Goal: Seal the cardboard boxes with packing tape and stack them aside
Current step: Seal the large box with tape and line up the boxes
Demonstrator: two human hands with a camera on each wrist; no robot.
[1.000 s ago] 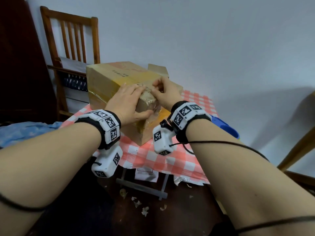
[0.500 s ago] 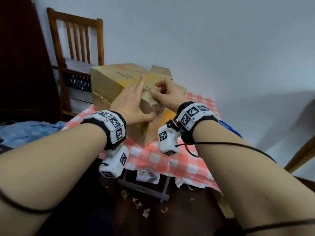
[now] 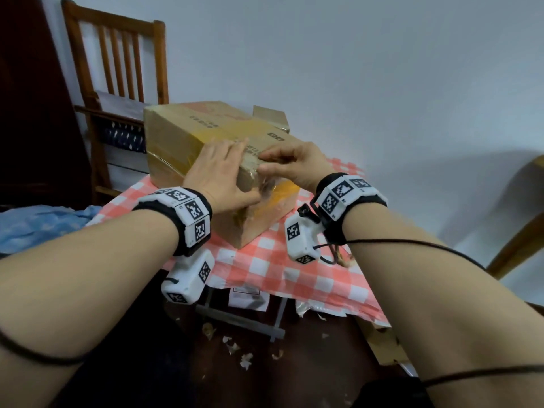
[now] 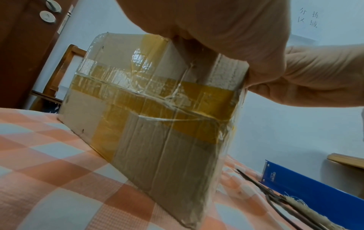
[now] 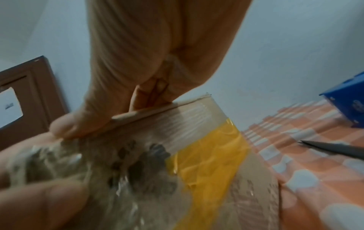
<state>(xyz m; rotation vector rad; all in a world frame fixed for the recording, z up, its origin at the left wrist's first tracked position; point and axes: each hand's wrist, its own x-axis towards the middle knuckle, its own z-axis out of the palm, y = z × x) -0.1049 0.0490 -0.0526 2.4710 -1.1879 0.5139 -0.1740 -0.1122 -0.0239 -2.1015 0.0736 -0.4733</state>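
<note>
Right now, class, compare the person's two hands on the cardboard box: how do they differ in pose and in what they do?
The left hand lies flat with fingers spread, pressing down over the near top corner of the cardboard box; the right hand has its fingers curled, fingertips pressing at the top edge. The left hand's thumb reaches down the taped front face; the right hand stays at the edge. Both touch the same box and wear marker wristbands.

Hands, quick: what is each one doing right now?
Left hand: open, fingers flat on the box, thumb on its near face.
Right hand: fingers curled, pressing at the box's top edge; a pinch cannot be told.
</note>
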